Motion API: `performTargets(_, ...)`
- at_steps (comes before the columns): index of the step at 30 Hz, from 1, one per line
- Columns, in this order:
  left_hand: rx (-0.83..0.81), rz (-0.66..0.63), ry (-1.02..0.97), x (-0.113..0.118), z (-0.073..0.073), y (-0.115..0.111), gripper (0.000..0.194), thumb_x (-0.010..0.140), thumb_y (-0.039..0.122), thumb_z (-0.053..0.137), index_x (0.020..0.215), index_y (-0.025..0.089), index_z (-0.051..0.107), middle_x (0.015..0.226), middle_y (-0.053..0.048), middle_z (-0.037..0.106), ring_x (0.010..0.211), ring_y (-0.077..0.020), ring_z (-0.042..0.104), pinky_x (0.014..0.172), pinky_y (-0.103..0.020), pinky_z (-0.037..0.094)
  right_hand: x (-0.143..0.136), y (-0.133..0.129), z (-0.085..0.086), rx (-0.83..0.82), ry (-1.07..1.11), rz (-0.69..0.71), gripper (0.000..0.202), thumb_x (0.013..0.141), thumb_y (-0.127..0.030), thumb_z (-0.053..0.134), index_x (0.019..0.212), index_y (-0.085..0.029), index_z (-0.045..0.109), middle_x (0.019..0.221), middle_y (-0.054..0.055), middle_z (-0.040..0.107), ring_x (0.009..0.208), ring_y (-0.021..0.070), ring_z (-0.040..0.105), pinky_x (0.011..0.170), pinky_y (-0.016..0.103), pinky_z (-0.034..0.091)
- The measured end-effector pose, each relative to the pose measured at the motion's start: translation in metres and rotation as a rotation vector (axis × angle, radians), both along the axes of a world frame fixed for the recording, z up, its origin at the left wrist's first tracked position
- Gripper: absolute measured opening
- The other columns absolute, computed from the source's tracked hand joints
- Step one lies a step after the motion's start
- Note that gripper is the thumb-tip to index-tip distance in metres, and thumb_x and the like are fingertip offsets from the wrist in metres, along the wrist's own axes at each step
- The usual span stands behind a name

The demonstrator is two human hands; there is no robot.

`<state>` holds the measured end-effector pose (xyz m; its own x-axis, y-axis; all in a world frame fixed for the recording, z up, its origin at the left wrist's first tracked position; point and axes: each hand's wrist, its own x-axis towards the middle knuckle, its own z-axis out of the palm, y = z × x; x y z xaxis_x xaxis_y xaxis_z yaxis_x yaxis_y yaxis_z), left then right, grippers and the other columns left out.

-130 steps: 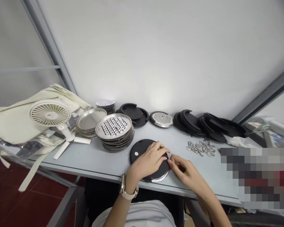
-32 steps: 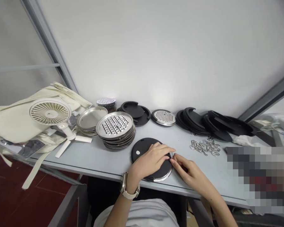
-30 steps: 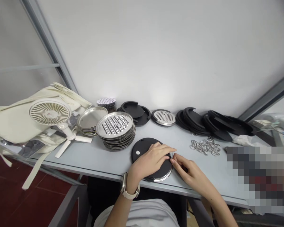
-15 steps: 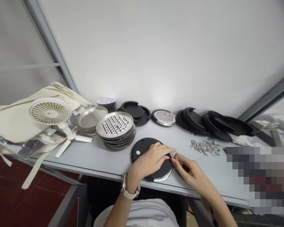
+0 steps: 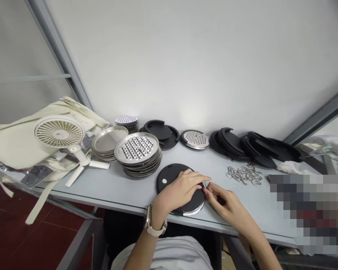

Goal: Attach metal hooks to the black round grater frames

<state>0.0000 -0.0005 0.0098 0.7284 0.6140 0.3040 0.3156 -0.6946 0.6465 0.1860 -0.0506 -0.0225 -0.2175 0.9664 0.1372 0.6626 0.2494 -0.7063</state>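
A round black plastic disc (image 5: 171, 174) with a white dot and a silver metal rim along its lower right lies at the table's front edge. My left hand (image 5: 181, 187) is laid across it, with its thumb and fingers bent around the disc's right edge, steadying it. At that same edge, my right hand (image 5: 221, 200) pinches a thin metal piece (image 5: 205, 184), which looks like one of the small wire loops. Its lower end is hidden between the fingers. To the right lies a heap of wire loops (image 5: 244, 175).
Left of the disc are a stack of round metal graters (image 5: 137, 153) and a stack of plain metal discs (image 5: 109, 142). Black plastic holders (image 5: 228, 144) and one fitted grater (image 5: 195, 139) line the wall. A white fan (image 5: 59, 132) and a cream bag (image 5: 14, 144) occupy the left.
Very little differs. My right fingers shift slightly at the disc's edge, and my left index fingertip moves a little to the right. The disc stays put.
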Motion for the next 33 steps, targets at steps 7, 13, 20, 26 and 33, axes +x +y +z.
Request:
performTargets(7, -0.015, -0.004, -0.003, -0.0006, 0.0006, 0.0002, 0.041, 0.093, 0.012, 0.039, 0.129, 0.029, 0.047, 0.119, -0.001, 0.059, 0.110, -0.0169, 0.049, 0.099, -0.036, 0.038, -0.0001, 0.0006, -0.0002, 0.027, -0.010, -0.023, 0.030, 0.091, -0.039, 0.041, 0.068, -0.021, 0.039, 0.057, -0.006, 0.031, 0.054, 0.0100, 0.031, 0.050, 0.021, 0.030)
performTargets(13, -0.004, -0.006, -0.028, -0.0009, -0.0012, 0.0009, 0.041, 0.092, 0.013, 0.041, 0.129, 0.030, 0.047, 0.118, 0.000, 0.060, 0.110, -0.0159, 0.050, 0.098, -0.033, 0.039, -0.0004, -0.0012, 0.0020, 0.030, -0.024, -0.020, 0.029, 0.092, -0.038, 0.041, 0.069, -0.021, 0.039, 0.058, -0.006, 0.031, 0.054, 0.0099, 0.030, 0.050, 0.021, 0.030)
performTargets(20, -0.006, -0.007, -0.012, -0.0002, -0.0021, 0.0015, 0.040, 0.092, 0.012, 0.041, 0.128, 0.029, 0.048, 0.118, -0.002, 0.060, 0.110, -0.0167, 0.051, 0.098, -0.035, 0.040, -0.0011, -0.0007, 0.0018, 0.052, -0.030, -0.026, 0.029, 0.091, -0.038, 0.041, 0.067, -0.021, 0.038, 0.057, -0.006, 0.032, 0.053, 0.0098, 0.031, 0.049, 0.021, 0.030)
performTargets(26, -0.002, -0.009, -0.031, 0.0000, -0.0020, 0.0015, 0.040, 0.093, 0.013, 0.041, 0.129, 0.029, 0.048, 0.118, -0.002, 0.060, 0.110, -0.0163, 0.051, 0.098, -0.033, 0.039, -0.0015, -0.0004, 0.0008, 0.050, -0.025, -0.032, 0.030, 0.091, -0.038, 0.041, 0.067, -0.021, 0.036, 0.057, -0.006, 0.031, 0.053, 0.0099, 0.031, 0.050, 0.021, 0.029)
performTargets(33, 0.010, 0.012, -0.018, -0.0005, -0.0048, 0.0011, 0.039, 0.093, 0.014, 0.040, 0.129, 0.028, 0.047, 0.119, 0.001, 0.060, 0.110, -0.0152, 0.050, 0.099, -0.033, 0.039, 0.0038, -0.0035, -0.0019, 0.074, 0.016, -0.053, 0.031, 0.092, -0.038, 0.039, 0.067, -0.022, 0.032, 0.059, -0.006, 0.025, 0.054, 0.0102, 0.027, 0.051, 0.022, 0.027)
